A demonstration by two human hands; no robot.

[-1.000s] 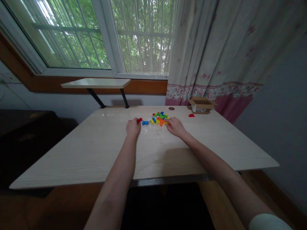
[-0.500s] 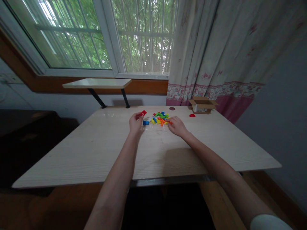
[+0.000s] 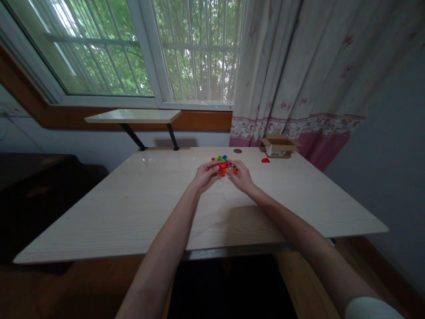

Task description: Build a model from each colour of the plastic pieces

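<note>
A small red plastic toy piece (image 3: 223,165) is between my two hands, just in front of a pile of coloured plastic pieces (image 3: 219,158). My left hand (image 3: 204,175) pinches its left side with thumb and fingers. From the right, my right hand (image 3: 243,177) has its bent fingers closed at the piece's other side. Orange bits show below the red piece, but the hands hide much of the pile. Green, blue and yellow pieces remain visible behind the fingers.
An open cardboard box (image 3: 280,147) stands at the table's back right, with a loose red piece (image 3: 265,160) before it. A dark round disc (image 3: 237,151) lies near the back edge. At back left, a raised white shelf (image 3: 134,116) stands on black legs over the pale wooden table (image 3: 133,212).
My left hand has moved right with the red piece, covering where the blue piece lay. My right hand has shifted slightly, and both hands now meet at the red piece.
</note>
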